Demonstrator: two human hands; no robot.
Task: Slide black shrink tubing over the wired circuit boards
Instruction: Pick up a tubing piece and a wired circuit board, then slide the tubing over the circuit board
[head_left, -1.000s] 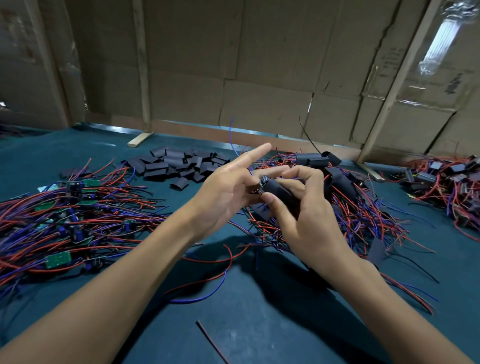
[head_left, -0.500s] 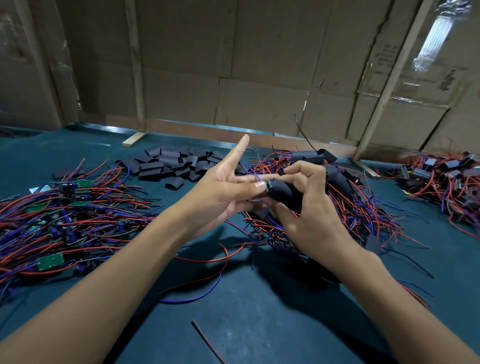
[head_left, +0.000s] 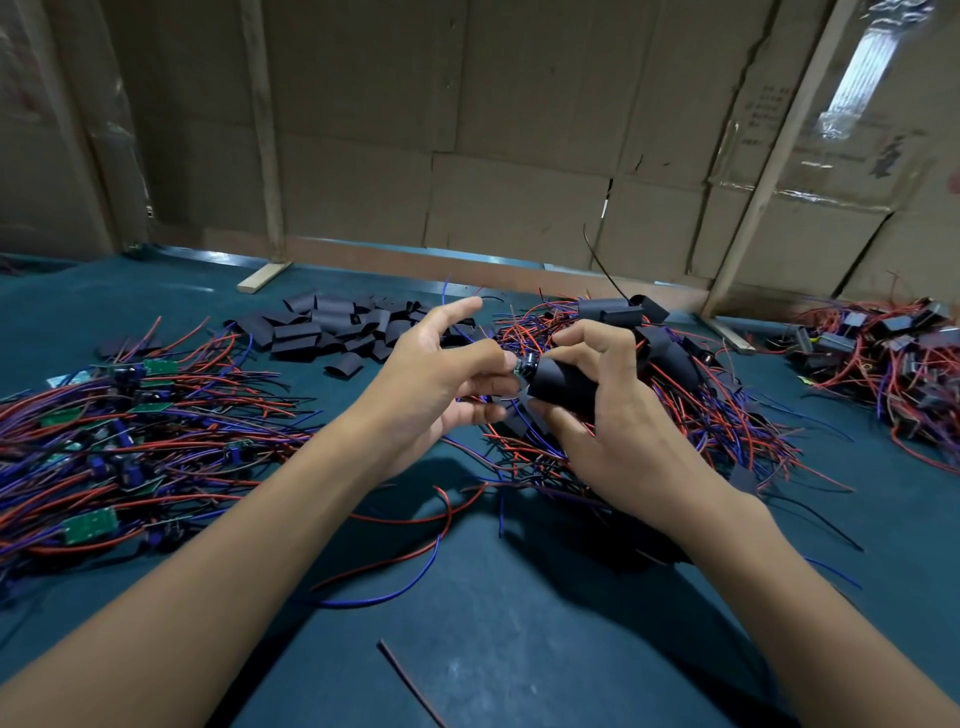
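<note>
Right hand (head_left: 613, 415): curled around a black shrink tube (head_left: 563, 383), held above the surface (head_left: 519, 649).
Left hand (head_left: 441, 379): thumb and fingers pinch the circuit board (head_left: 524, 362) at the tube's mouth; index finger is stretched out.
Board: mostly inside the tube, only its end shows.
Spare tubes (head_left: 332, 332): a pile further back on the surface.

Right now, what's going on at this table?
A person is sleeving a wired board. The right hand grips a black tube, and the left hand pinches the board's end still poking out. Bare boards lie left, spare tubes behind, finished ones far right.
</note>
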